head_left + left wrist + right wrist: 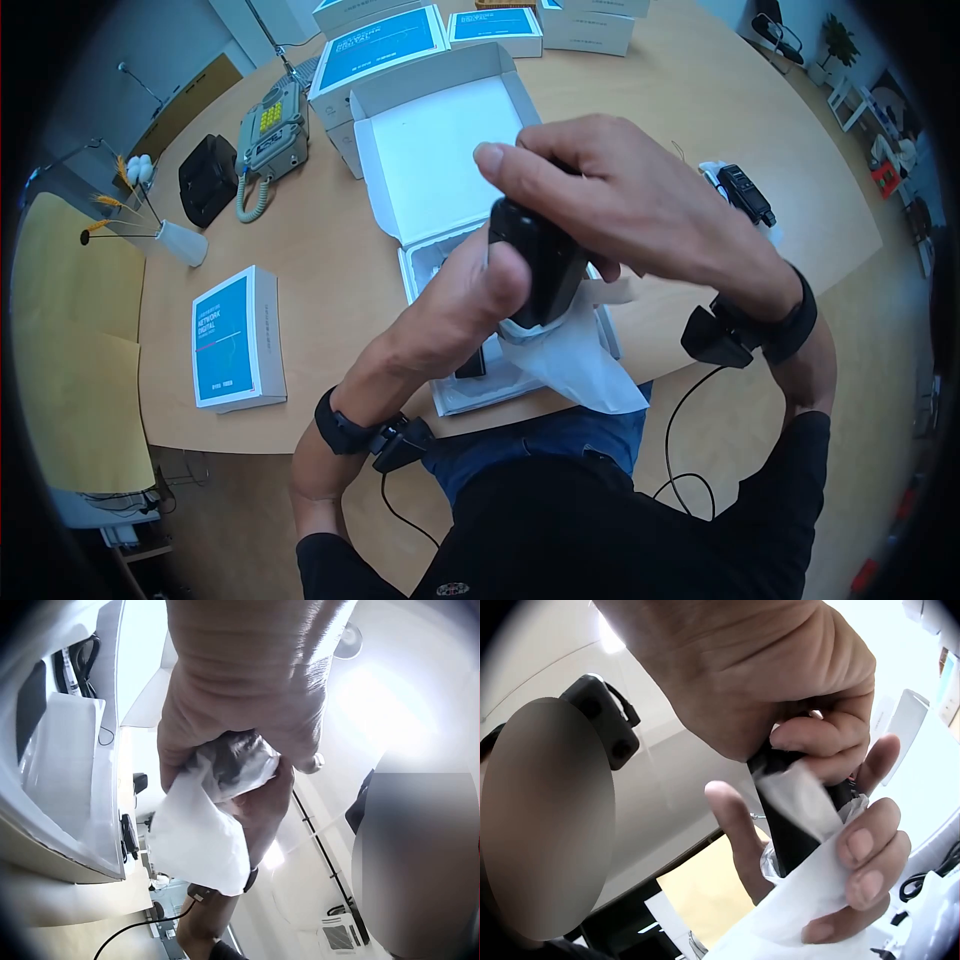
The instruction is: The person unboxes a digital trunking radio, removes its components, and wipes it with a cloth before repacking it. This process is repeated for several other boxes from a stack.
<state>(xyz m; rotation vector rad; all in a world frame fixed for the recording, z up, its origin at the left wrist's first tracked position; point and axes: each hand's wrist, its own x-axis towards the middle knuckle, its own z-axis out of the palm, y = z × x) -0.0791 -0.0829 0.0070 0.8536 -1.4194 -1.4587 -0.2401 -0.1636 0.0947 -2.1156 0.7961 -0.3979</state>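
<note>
A black handheld device (pixel 537 262) is held above the table, its lower end inside a white plastic bag (pixel 580 365). My left hand (pixel 478 292) grips the bag and the device's lower part from the left. My right hand (pixel 600 205) curls over the device's top from the right. In the left wrist view, the left hand (pixel 240 690) clutches the dark device (pixel 236 761) through the bag (pixel 195 840). In the right wrist view, the right hand (pixel 795 682) pinches the device (pixel 791 836), and the left hand's fingers (pixel 862 855) hold the bag (pixel 810 900) around it.
An open white box (pixel 440 150) with its lid up lies under the hands on the wooden table (pixel 330 270). Blue-and-white boxes (pixel 235 340) lie at the left and back. A yellow-keypad phone (pixel 272 130), a white vase (pixel 180 242) and a black radio (pixel 745 192) stand around.
</note>
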